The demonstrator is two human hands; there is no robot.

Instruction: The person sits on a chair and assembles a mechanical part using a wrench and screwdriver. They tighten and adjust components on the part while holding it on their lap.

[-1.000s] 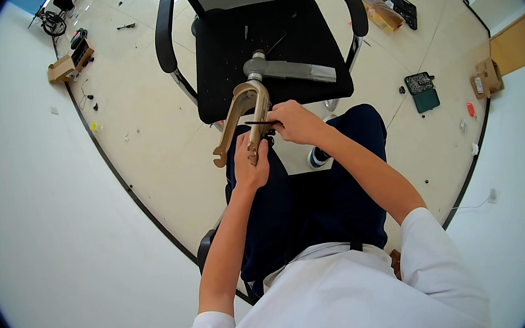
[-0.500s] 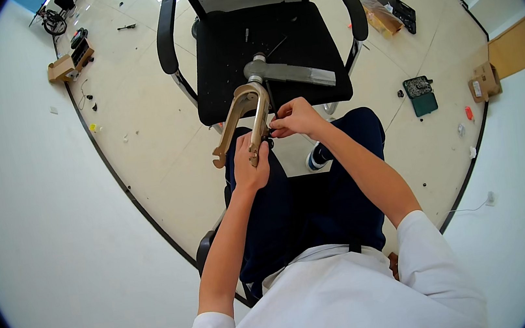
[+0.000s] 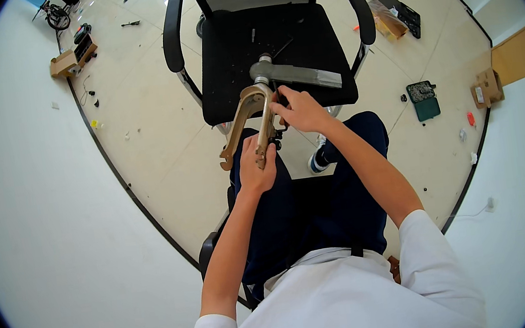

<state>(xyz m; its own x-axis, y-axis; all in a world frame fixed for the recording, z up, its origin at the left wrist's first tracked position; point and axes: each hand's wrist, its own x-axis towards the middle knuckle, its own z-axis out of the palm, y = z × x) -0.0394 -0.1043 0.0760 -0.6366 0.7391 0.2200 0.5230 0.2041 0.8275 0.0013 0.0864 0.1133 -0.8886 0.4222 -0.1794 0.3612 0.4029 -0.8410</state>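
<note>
A gold bicycle fork (image 3: 266,119) lies with its two legs toward me and its upper end over the seat of a black office chair. My left hand (image 3: 256,168) is closed around the lower end of its right leg. Beside that leg sits a small black part (image 3: 277,139), possibly a brake caliper. My right hand (image 3: 301,112) is closed at the leg's outer side, fingers bent around a thin black rod (image 3: 276,89); its fingertips are partly hidden. A grey metal piece (image 3: 297,73) with a rounded end rests on the seat, joined to the fork's top.
The black chair (image 3: 225,70) faces me, with a small bit and a thin rod on its seat. Cardboard boxes (image 3: 66,62) (image 3: 488,88), an open green case (image 3: 424,103) and a black tool case (image 3: 403,14) lie on the floor around it. White walls rise on both sides.
My right hand has moved up and forward along the fork leg, from beside the black part to nearer the crown. My left hand keeps its grip.
</note>
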